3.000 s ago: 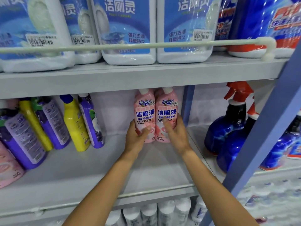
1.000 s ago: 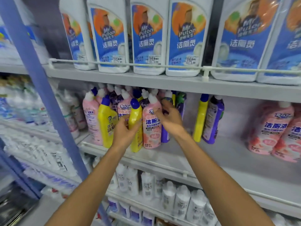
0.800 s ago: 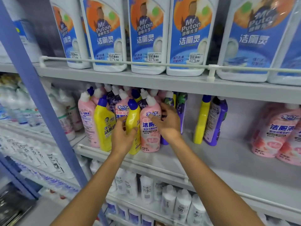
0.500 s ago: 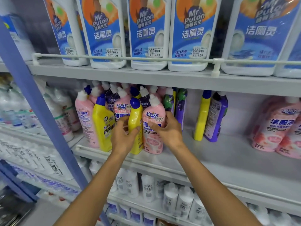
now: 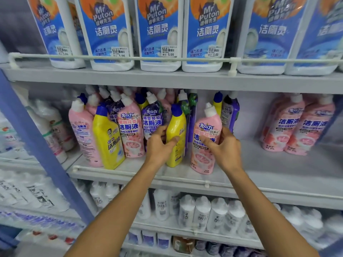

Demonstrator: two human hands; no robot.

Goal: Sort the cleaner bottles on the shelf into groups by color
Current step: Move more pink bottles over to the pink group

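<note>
While the left hand (image 5: 159, 145) curls round a yellow plastic cleaner bottle with a blue cap (image 5: 175, 138), the right hand (image 5: 224, 147) grips a pink plastic bottle with a white cap (image 5: 206, 145), a hold that suits pulling the two colours apart. Both appear to rest on the grey metal shelf (image 5: 278, 169), at the right edge of the mixed cluster (image 5: 128, 123). Two matching pink bottles (image 5: 297, 127) stand well apart, rightward.
</note>
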